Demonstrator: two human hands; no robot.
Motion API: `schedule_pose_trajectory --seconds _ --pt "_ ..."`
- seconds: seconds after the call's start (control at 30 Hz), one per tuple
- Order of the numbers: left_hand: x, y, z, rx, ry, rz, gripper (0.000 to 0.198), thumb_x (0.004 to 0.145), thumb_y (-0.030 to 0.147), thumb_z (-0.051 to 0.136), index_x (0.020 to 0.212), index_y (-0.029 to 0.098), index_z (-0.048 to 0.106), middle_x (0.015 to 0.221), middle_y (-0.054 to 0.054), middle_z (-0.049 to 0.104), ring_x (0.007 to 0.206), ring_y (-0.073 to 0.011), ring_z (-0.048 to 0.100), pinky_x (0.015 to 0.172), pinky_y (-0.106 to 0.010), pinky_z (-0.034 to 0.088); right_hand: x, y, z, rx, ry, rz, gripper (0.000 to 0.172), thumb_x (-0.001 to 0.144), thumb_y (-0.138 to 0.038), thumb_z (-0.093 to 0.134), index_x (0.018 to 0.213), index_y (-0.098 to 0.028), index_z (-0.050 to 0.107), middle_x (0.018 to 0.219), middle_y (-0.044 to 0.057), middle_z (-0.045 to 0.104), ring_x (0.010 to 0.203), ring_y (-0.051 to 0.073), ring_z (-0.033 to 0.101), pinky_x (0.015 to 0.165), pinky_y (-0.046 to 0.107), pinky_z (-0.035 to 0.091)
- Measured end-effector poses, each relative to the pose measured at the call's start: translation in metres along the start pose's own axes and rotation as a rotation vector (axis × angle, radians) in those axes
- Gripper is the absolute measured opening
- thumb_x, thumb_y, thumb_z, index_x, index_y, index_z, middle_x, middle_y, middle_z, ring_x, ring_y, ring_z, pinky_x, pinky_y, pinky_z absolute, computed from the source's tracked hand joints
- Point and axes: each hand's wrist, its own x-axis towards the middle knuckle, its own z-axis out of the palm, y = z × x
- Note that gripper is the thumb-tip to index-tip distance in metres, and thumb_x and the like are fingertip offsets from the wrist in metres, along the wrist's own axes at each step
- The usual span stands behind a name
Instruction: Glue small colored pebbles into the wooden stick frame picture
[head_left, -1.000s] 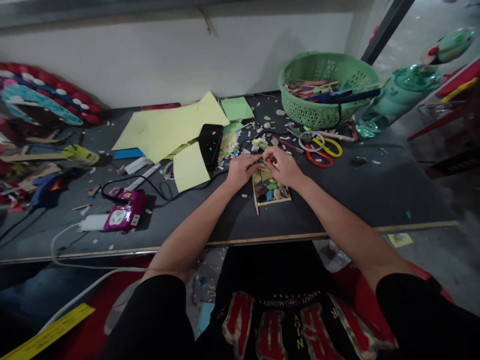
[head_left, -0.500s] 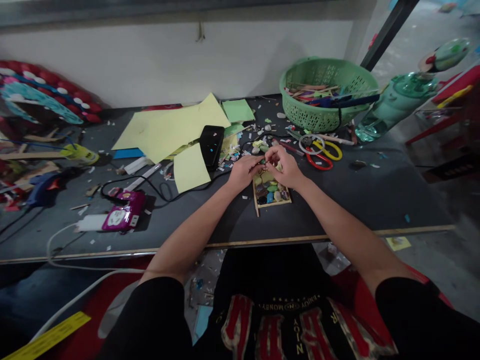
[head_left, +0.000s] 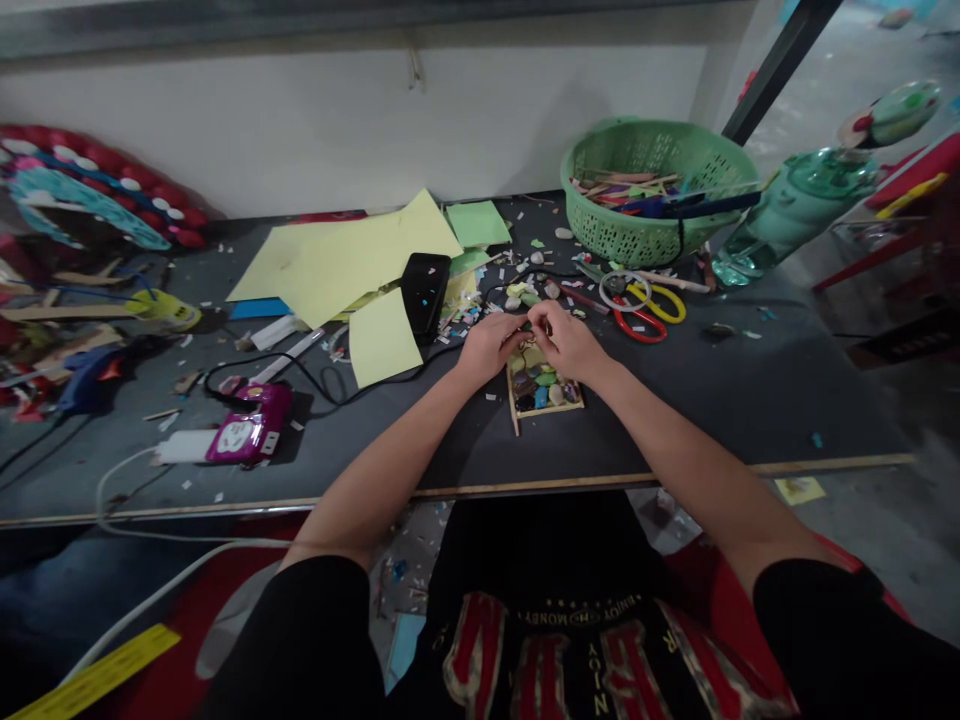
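Both of my hands meet over the far end of a small stick-framed panel (head_left: 549, 408) lying on the dark table. Coloured pebbles (head_left: 546, 379) fill its near part. My left hand (head_left: 489, 342) has its fingers bent together at the panel's far left corner. Facing it, my right hand (head_left: 562, 340) pinches with thumb and forefinger. Whatever lies between the fingertips is too small and covered to make out. Loose pebbles (head_left: 529, 298) lie just beyond the hands.
Scissors with red and yellow handles (head_left: 646, 308) lie to the right, below a green basket (head_left: 622, 228) of sticks. A bottle (head_left: 787, 215) stands beside it. Yellow paper sheets (head_left: 345, 250), a black phone-like object (head_left: 425, 295) and a purple power adapter (head_left: 251, 425) with cables are left.
My right hand's fingers have closed in slightly towards the left hand's fingertips. The panel and the things around it stay in place; the view has shifted a little.
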Motion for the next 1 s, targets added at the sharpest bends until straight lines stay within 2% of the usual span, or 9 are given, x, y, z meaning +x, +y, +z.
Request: schedule_pose_trajectory --seconds 0.23,0.33,0.43,0.53,0.6,0.73,0.83,1.0 --pt "0.001 0.004 -0.004 -0.061 0.011 -0.084 0.026 0.095 0.033 0.058 0.111 0.017 0.072 0.099 -0.01 0.076 0.092 -0.02 0.069 0.085 -0.032 0.053 0.0 0.002 0.004 0.002 0.028 -0.023 0.014 0.094 -0.018 0.037 0.106 -0.023 0.042 0.096 0.006 0.054 0.081 0.018 0.055 0.076 0.035 0.049" --pt "0.002 0.006 -0.005 -0.098 0.044 -0.155 0.027 0.095 0.035 0.059 0.113 0.018 0.072 0.103 -0.009 0.076 0.094 -0.0193 0.069 0.085 -0.031 0.053 0.001 0.007 0.005 0.047 0.126 -0.014 0.012 0.096 -0.02 0.036 0.106 -0.023 0.04 0.097 0.006 0.052 0.083 0.018 0.056 0.078 0.035 0.049" --pt "0.003 0.007 -0.006 -0.144 0.058 -0.219 0.026 0.096 0.034 0.057 0.111 0.019 0.072 0.105 -0.007 0.076 0.094 -0.0179 0.069 0.083 -0.03 0.053 0.003 0.015 0.001 0.089 0.255 0.05 0.01 0.097 -0.021 0.035 0.105 -0.024 0.039 0.093 0.005 0.05 0.076 0.016 0.053 0.073 0.034 0.048" --pt "0.003 0.006 -0.003 -0.232 0.074 -0.28 0.028 0.098 0.034 0.052 0.114 0.018 0.068 0.103 -0.006 0.076 0.088 -0.0151 0.069 0.078 -0.027 0.053 0.005 0.022 -0.009 0.009 0.359 0.156 0.01 0.096 -0.02 0.037 0.101 -0.024 0.045 0.089 0.004 0.052 0.071 0.017 0.051 0.07 0.034 0.048" --pt "0.002 0.005 0.0 -0.311 0.081 -0.312 0.029 0.1 0.035 0.049 0.119 0.018 0.063 0.103 -0.006 0.076 0.084 -0.0132 0.069 0.077 -0.026 0.054 0.005 0.027 -0.016 -0.055 0.405 0.217 0.019 0.092 -0.014 0.038 0.104 -0.023 0.05 0.092 0.006 0.056 0.077 0.019 0.055 0.075 0.037 0.05" --pt "0.001 0.003 0.004 -0.378 0.095 -0.336 0.031 0.101 0.036 0.045 0.122 0.017 0.058 0.104 -0.008 0.075 0.081 -0.0112 0.068 0.073 -0.023 0.054 0.004 0.034 -0.019 -0.082 0.394 0.275 0.04 0.079 -0.001 0.039 0.108 -0.022 0.058 0.104 0.009 0.064 0.086 0.021 0.062 0.084 0.041 0.053" --pt "0.001 0.005 0.003 -0.355 0.092 -0.335 0.03 0.102 0.036 0.042 0.118 0.017 0.058 0.101 -0.008 0.073 0.081 -0.011 0.068 0.067 -0.021 0.052 0.003 0.037 -0.013 -0.09 0.374 0.282 0.036 0.076 -0.003 0.045 0.102 -0.02 0.062 0.103 0.009 0.065 0.085 0.021 0.062 0.083 0.041 0.054" --pt "0.002 0.007 0.001 -0.371 0.122 -0.362 0.025 0.099 0.031 0.048 0.118 0.018 0.057 0.095 -0.006 0.072 0.081 -0.0118 0.068 0.066 -0.022 0.052 0.004 0.03 -0.007 -0.029 0.284 0.224 0.028 0.08 -0.011 0.051 0.104 -0.02 0.062 0.102 0.008 0.067 0.079 0.019 0.061 0.076 0.037 0.054"
